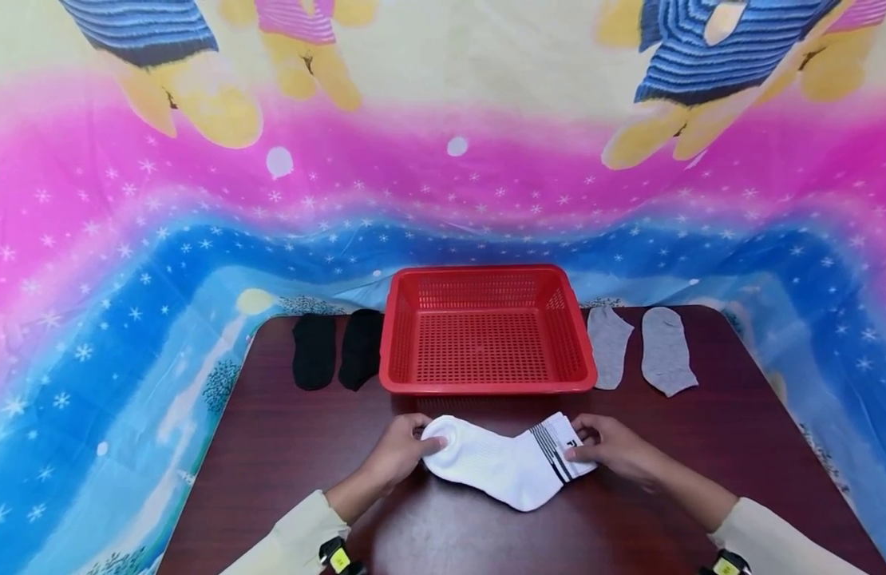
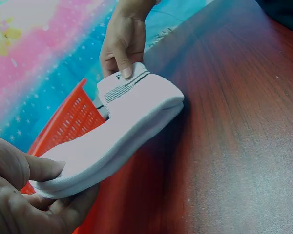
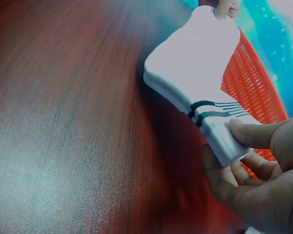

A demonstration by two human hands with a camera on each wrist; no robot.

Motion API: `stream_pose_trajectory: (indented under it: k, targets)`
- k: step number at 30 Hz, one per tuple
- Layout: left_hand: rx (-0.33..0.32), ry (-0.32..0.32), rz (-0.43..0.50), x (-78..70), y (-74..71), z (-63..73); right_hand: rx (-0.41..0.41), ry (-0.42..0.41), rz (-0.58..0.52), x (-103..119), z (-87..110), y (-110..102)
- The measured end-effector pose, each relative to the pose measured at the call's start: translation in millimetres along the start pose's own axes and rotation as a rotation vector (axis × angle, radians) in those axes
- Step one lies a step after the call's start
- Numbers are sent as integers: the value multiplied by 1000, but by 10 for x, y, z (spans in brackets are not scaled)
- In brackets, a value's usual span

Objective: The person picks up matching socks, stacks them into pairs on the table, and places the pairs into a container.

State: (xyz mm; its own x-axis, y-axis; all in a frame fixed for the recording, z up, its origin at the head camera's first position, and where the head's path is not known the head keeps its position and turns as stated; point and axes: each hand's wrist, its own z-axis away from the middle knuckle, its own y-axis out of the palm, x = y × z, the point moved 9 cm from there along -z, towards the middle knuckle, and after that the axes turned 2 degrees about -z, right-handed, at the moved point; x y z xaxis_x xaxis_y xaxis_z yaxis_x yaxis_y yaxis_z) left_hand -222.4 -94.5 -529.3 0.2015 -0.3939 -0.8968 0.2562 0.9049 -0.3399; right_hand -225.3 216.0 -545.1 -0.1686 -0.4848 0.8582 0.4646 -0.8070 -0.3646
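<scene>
Two hands [image 1: 400, 447] [image 1: 619, 449] pinch stacked white socks [image 1: 493, 463], left at the toes [image 1: 450, 465], right at the cuffs [image 1: 555, 447].

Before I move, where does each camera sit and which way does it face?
Head: worn on the head, facing forward and down at the red basket and white socks; left grip, right grip and sleeves show.
Left wrist: on that wrist, looking past left grip along the socks toward right grip.
Right wrist: on that wrist, looking past right grip toward left grip.
Both wrist views share the striped cuff and basket.
</scene>
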Motion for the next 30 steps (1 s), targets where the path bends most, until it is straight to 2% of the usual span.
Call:
stream_pose_trajectory:
  k: [6,11,14,18,23,30]
  targets:
    - [23,18,7,-118,-71,73,88,-15,-86,124,79,21]
    - [37,58,28,-355,-164,113,117,9,-151,263,129,-89]
    - [23,87,28,-517,-257,128,119,-11,-164,384,142,-178]
    - [-5,91,3,-671,-369,109,96,-27,-146,540,160,-292]
    - [-62,72,-19,-777,-494,29,38,-13,-118,677,153,-405]
    - [-101,79,-22,-940,-618,-109,-34,0,-120,786,74,-532]
